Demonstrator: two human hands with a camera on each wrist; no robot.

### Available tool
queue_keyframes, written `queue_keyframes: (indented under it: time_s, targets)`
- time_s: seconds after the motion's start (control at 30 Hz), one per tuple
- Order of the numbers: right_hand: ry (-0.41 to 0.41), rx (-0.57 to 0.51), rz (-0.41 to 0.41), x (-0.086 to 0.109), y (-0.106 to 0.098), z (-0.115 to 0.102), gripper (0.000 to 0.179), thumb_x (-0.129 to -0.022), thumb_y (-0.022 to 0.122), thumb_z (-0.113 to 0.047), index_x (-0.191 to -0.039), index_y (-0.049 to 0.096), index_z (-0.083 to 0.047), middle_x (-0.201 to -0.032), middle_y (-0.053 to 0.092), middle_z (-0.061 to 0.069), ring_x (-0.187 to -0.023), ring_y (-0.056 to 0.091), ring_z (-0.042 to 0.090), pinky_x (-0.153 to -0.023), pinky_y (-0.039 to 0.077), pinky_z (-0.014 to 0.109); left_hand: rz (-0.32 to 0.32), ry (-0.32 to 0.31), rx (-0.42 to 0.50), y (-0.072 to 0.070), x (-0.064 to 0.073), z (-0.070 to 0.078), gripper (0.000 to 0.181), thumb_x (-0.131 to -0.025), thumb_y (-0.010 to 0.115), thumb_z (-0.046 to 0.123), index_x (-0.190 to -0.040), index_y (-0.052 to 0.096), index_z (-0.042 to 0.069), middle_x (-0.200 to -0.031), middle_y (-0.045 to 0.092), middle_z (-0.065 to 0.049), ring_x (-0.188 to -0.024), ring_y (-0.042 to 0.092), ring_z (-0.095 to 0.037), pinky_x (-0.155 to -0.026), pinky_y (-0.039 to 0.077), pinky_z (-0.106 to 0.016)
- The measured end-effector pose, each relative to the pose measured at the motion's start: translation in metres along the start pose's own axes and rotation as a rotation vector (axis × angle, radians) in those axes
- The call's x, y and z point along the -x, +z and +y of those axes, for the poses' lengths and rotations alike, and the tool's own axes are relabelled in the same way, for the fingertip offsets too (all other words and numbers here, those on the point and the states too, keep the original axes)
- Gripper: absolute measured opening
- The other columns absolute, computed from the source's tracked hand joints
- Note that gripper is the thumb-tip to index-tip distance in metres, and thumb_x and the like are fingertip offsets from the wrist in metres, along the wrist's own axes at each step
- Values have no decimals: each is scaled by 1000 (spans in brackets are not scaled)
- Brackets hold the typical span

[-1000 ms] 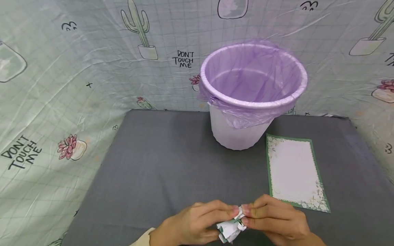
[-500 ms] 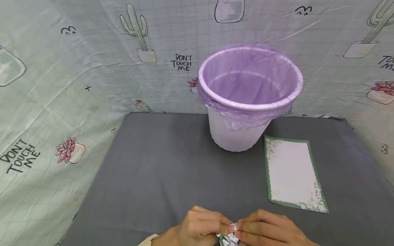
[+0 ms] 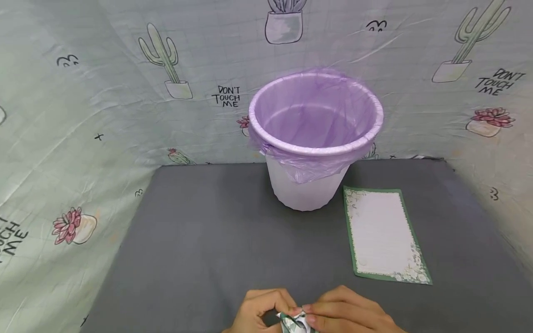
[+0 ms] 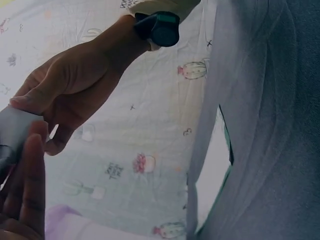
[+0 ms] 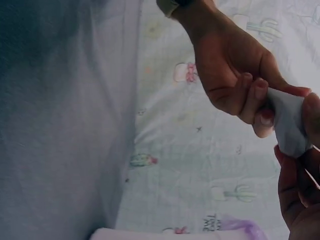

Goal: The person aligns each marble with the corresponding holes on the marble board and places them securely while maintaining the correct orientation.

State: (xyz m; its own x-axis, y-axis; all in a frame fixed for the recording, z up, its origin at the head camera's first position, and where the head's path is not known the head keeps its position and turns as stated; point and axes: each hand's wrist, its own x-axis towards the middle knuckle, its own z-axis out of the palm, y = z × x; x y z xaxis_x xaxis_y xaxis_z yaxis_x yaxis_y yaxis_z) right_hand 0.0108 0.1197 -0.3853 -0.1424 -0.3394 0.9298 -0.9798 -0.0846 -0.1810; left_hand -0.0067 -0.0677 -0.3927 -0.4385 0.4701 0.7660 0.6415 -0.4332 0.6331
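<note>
At the bottom edge of the head view, my left hand and right hand meet over a crumpled piece of paper, white with green bits. Curled fingers and thumb of the left hand pinch one side of it. The right hand's fingertips grip the other side. Its lower part is cut off by the frame. In the right wrist view the crumpled paper shows as a compact folded wad between both hands. The left wrist view has the same paper at its left edge, pinched by fingers.
A white bin lined with a purple bag stands at the back of the grey table. Right of it lies a flat sheet of paper with a green floral border. A cactus-print curtain surrounds the table.
The head view has shifted, so the bin and flat sheet appear further left. Both hands, still gripping the crumpled paper, sit lower in view, and less of the paper shows.
</note>
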Motion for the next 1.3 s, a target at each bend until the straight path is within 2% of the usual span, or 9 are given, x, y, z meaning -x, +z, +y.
queue_keyframes:
  time_s: [0.23, 0.37, 0.47, 0.6, 0.7, 0.8, 0.93, 1.03, 1.3]
  targets:
    - [119, 142, -169, 5, -1, -4, 25, -87, 55, -3, -106, 55, 14, -103, 57, 22, -88, 56, 24, -73, 46, 23, 110, -285, 157, 12, 45, -18, 19, -85, 46, -14, -103, 44, -11, -98, 54, -21, -88, 59, -21, -62, 52, -36]
    - [185, 141, -210, 24, 8, -5, 31, -86, 58, -7, -110, 53, 14, -109, 55, 19, -94, 55, 23, -77, 45, 23, 214, -300, 55, 25, 61, -29, 16, -85, 42, -15, -100, 42, -9, -94, 52, -15, -84, 57, -14, -60, 52, -31]
    - [254, 68, -172, 34, 15, -6, 34, -86, 59, -9, -109, 53, 15, -110, 54, 19, -94, 54, 23, -76, 45, 24, 238, -290, 35, 26, 67, -34, 12, -83, 46, -17, -90, 43, -8, -84, 51, -17, -79, 56, -10, -56, 51, -28]
    - [313, 18, -91, 33, 18, -6, 31, -86, 58, -8, -107, 54, 15, -104, 56, 17, -89, 55, 20, -71, 45, 21, 261, -418, 235, 19, 64, -31, 12, -82, 49, -17, -78, 40, -10, -73, 49, -23, -69, 54, -5, -46, 48, -26]
    - [328, 44, -42, 28, 16, -3, 30, -82, 63, -6, -105, 57, 13, -100, 58, 14, -84, 55, 18, -68, 45, 19, 307, -500, 232, 16, 56, -27, 13, -82, 53, -13, -80, 40, -8, -72, 54, -21, -59, 53, -6, -38, 45, -26]
    - [362, 78, 13, 19, 8, 2, 33, -76, 69, -3, -103, 58, 12, -94, 59, 12, -80, 56, 17, -66, 45, 19, 278, -377, -44, 15, 43, -25, 25, -78, 61, -8, -97, 44, -9, -88, 57, -19, -66, 59, -13, -44, 48, -26]
    - [477, 30, 76, 10, -2, 4, 39, -70, 71, 4, -106, 57, 11, -92, 60, 12, -78, 59, 17, -67, 49, 21, 216, 50, -562, 7, 18, -24, 43, -77, 66, 4, -110, 46, -16, -105, 52, -26, -87, 60, -28, -66, 51, -24]
    - [542, -108, 85, 7, -7, 6, 43, -68, 68, 14, -109, 54, 12, -96, 59, 15, -83, 60, 21, -71, 50, 28, 185, 262, -716, 0, -2, -23, 35, -80, 63, 7, -102, 54, -19, -103, 53, -31, -89, 59, -34, -72, 50, -26]
    - [543, -300, 75, -1, -16, 9, 44, -66, 64, 21, -108, 55, 13, -97, 59, 19, -84, 59, 25, -72, 50, 33, -84, 279, -821, -17, -24, -13, 42, -83, 60, 19, -107, 54, -16, -107, 56, -25, -95, 59, -29, -80, 47, -26]
